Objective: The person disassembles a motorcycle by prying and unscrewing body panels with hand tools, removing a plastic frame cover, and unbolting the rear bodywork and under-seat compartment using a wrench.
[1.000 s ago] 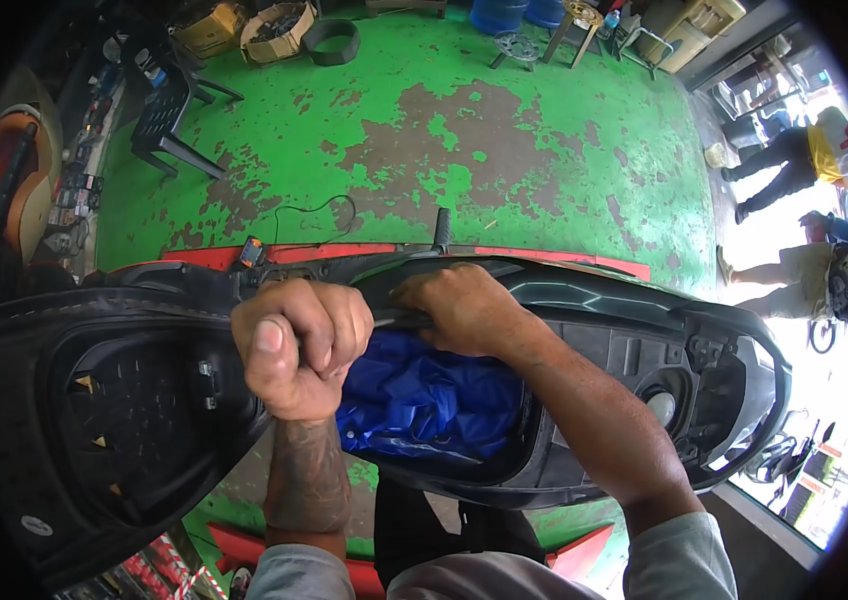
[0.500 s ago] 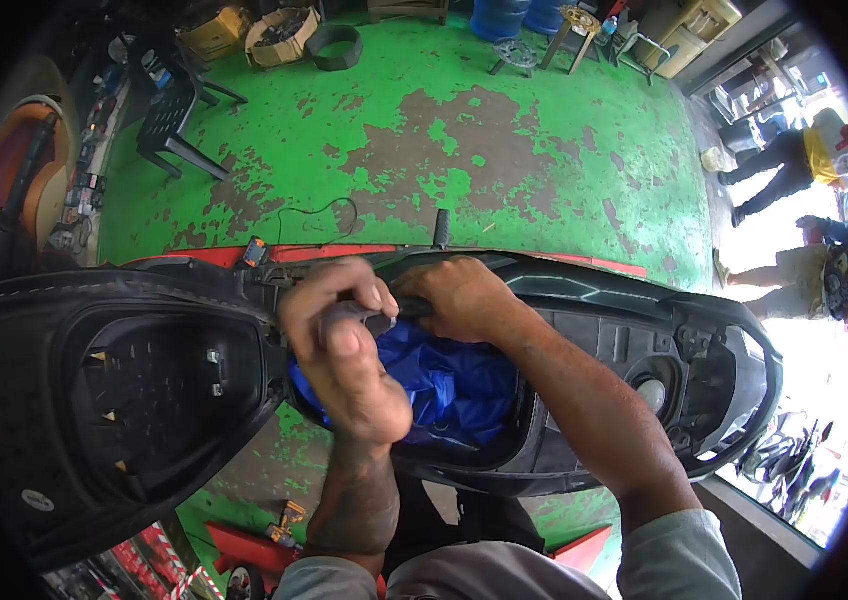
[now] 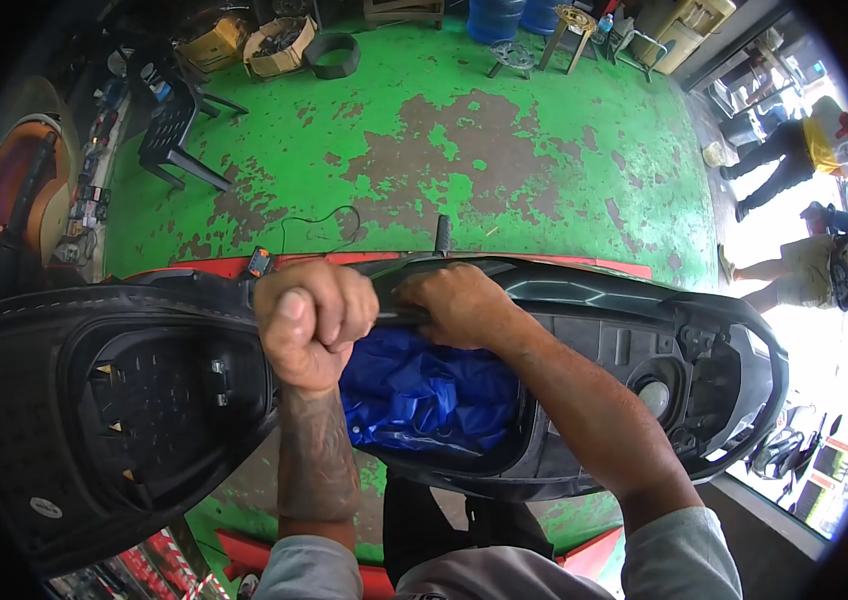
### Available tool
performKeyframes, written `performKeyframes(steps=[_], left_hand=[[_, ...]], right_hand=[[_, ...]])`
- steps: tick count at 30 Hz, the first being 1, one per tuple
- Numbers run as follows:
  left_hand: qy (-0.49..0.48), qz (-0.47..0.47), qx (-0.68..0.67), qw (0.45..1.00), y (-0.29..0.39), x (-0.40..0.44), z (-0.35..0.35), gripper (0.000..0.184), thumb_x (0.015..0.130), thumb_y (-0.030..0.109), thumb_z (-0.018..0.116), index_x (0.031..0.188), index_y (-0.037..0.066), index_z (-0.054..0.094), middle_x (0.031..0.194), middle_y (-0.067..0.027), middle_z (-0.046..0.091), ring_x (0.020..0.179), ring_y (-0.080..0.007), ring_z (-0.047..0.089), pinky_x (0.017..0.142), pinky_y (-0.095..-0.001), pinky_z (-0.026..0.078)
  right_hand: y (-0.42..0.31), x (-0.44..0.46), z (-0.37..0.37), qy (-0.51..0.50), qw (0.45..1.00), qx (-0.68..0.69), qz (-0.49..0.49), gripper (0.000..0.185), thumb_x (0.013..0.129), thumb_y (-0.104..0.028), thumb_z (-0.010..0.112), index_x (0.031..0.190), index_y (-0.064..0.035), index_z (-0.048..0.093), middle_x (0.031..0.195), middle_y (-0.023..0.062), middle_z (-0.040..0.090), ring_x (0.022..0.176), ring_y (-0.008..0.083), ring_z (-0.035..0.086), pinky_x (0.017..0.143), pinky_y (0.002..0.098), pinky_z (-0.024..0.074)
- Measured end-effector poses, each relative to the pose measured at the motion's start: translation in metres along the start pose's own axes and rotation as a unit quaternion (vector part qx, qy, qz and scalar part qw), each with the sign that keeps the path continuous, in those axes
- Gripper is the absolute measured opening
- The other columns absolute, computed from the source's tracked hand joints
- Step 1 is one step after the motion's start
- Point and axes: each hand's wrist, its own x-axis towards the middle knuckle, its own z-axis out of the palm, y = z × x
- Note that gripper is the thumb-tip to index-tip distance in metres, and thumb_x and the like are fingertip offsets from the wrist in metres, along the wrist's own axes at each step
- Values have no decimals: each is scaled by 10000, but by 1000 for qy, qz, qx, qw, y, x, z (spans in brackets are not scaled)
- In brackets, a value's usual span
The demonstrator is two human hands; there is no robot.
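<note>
A scooter lies across the view with its seat (image 3: 34, 400) tipped open to the left. Blue plastic material (image 3: 434, 390) fills the compartment under it. My left hand (image 3: 314, 320) is closed in a fist above the compartment's left end, around what looks like the end of a dark tool. The dark shaft runs from it towards my right hand (image 3: 459, 305). That hand rests at the compartment's far edge, fingers curled down; what they hold is hidden. The fuel cap (image 3: 654, 398) lies right of my right forearm.
A black chair (image 3: 179, 135), an open cardboard box (image 3: 279, 45) and a black ring-shaped tub (image 3: 333, 55) stand on the green floor. Stools (image 3: 569, 35) are at the back. Two people (image 3: 804, 150) are at the right.
My left hand turned and opened partly half a second ago, showing a dark handle, then closed again further left. My right hand has stayed almost in place.
</note>
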Motion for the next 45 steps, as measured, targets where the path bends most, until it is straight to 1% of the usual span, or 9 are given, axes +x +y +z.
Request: performKeyframes(steps=[2, 8, 11, 15, 20, 28, 37, 42, 45], left_hand=[[248, 81, 57, 964, -5, -8, 16, 476, 973, 364, 506, 608, 80, 396, 469, -37, 366, 379, -123, 313, 380, -272, 297], [489, 149, 273, 815, -15, -14, 45, 381, 1059, 387, 421, 843, 72, 415, 659, -24, 388, 548, -105, 352, 527, -284, 391], [341, 153, 341, 862, -19, -27, 48, 455, 1037, 356, 518, 1257, -3, 346, 967, -106, 476, 826, -157, 473, 710, -320, 449], [249, 187, 309, 899, -3, -42, 35, 395, 1037, 269, 520, 1283, -10, 386, 1043, -145, 499, 946, -215, 503, 832, -362, 456], [-52, -87, 664, 741, 98, -32, 32, 263, 925, 62, 627, 1170, -10, 567, 1182, -179, 530, 1064, -292, 582, 866, -379, 497], [-370, -101, 806, 451, 115, 24, 67, 195, 869, 134, 614, 1051, 68, 587, 1050, -89, 543, 972, -273, 657, 770, -397, 576], [-175, -516, 734, 406, 94, 63, 47, 353, 940, 333, 648, 1023, -8, 622, 738, -225, 658, 799, -456, 670, 773, -530, 523], [-363, -337, 775, 394, 114, 46, 71, 309, 887, 249, 691, 1054, 23, 560, 920, -181, 676, 896, -346, 686, 771, -458, 552], [-487, -10, 811, 324, 105, 40, 69, 189, 811, 170, 665, 957, 63, 609, 842, -88, 656, 893, -251, 666, 714, -382, 566]], right_hand=[[0, -1, 1, 11, 1000, 6, -3, 421, 720, -185, 762, 1128, -100, 700, 1074, 102, 713, 1022, 308, 683, 884, 433, 549], [-1, -1, 3, 22, 1000, -11, -9, 408, 721, -187, 757, 1115, -97, 700, 1072, 109, 713, 1024, 310, 683, 889, 432, 547], [-3, -2, -2, 18, 1000, -3, -5, 406, 720, -184, 754, 1112, -97, 701, 1078, 110, 713, 1022, 311, 683, 889, 431, 547], [0, -1, 0, 17, 1000, -3, 2, 400, 719, -185, 752, 1106, -97, 703, 1093, 107, 712, 1021, 310, 684, 889, 432, 546], [-2, -2, -1, 15, 1000, 6, 5, 417, 719, -193, 757, 1126, -115, 707, 1084, 103, 719, 1024, 309, 684, 898, 433, 544], [-6, -5, -5, 20, 1000, 6, 6, 403, 718, -183, 759, 1116, -133, 727, 1065, 104, 723, 1054, 311, 672, 914, 423, 540], [-4, -5, -2, 15, 1000, 3, 25, 376, 706, -155, 752, 1082, -145, 741, 1015, 101, 733, 1024, 298, 689, 893, 406, 551], [-3, -4, 0, 21, 1000, 0, 13, 366, 714, -146, 743, 1080, -151, 741, 1006, 103, 734, 1012, 299, 695, 884, 408, 556], [-4, -3, -3, 16, 1000, -5, 18, 362, 721, -141, 737, 1083, -155, 741, 1009, 106, 734, 1004, 301, 698, 880, 410, 559]])
